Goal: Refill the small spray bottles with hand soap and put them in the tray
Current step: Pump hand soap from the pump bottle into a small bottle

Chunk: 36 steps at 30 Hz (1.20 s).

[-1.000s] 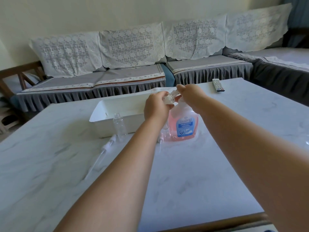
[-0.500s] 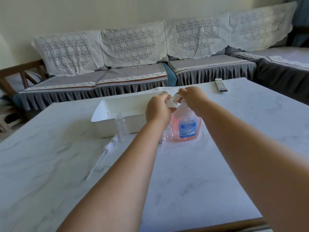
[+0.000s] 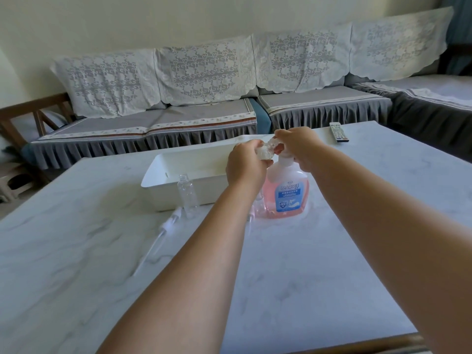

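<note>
One small spray bottle [image 3: 267, 150] is gripped tilted in the left hand [image 3: 245, 166] at the hand soap [image 3: 286, 192] pump, which the right hand [image 3: 297, 146] presses with curled fingers, while another bottle [image 3: 188, 194] stands uncapped before the bare white tray [image 3: 178, 162].

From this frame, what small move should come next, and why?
Probably a press down on the pump. The left hand holds a small clear bottle tilted at the spout of the pink soap bottle, and the right hand rests on the pump top. Whether soap is flowing cannot be told.
</note>
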Each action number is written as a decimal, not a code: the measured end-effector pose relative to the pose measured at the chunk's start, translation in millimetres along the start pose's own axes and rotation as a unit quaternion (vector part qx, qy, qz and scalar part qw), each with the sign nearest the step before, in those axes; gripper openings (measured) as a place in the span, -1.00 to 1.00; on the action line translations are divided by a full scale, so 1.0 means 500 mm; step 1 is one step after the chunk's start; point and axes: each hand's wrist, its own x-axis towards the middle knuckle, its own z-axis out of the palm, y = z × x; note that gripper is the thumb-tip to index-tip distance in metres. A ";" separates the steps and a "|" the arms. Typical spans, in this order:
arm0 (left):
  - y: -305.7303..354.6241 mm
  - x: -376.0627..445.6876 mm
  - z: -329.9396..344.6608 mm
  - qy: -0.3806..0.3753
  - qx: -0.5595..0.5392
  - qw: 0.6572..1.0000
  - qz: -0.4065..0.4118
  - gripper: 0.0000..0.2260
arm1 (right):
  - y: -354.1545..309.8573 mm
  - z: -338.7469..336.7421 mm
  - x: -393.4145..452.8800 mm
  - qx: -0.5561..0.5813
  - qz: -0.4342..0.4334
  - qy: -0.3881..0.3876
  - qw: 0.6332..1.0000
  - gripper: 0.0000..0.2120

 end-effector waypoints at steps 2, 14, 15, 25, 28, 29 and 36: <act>-0.002 0.003 0.002 0.000 -0.001 1.000 0.000 -0.58 | -0.004 0.003 0.000 -0.015 0.014 0.001 1.000 -0.68; -0.022 -0.004 0.000 -0.021 0.042 0.999 0.027 -0.69 | 0.021 0.021 -0.003 -0.090 -0.024 0.021 0.995 -0.72; -0.021 -0.004 -0.002 -0.019 0.041 0.999 0.028 -0.70 | 0.019 0.020 -0.004 -0.082 -0.019 0.015 0.996 -0.72; -0.006 0.005 -0.006 -0.005 0.031 0.999 0.028 -0.72 | -0.011 0.005 -0.003 -0.022 -0.004 -0.004 1.000 -0.68; -0.007 0.006 -0.004 -0.005 0.027 0.999 0.024 -0.70 | -0.006 0.008 0.000 0.007 0.016 0.008 1.000 -0.69; -0.009 0.008 -0.004 -0.005 0.027 0.999 0.023 -0.68 | -0.002 0.011 0.001 -0.001 0.010 0.011 1.000 -0.70; -0.019 0.000 0.000 -0.014 0.041 0.998 0.035 -0.65 | 0.012 0.022 -0.004 -0.101 -0.025 0.027 0.994 -0.72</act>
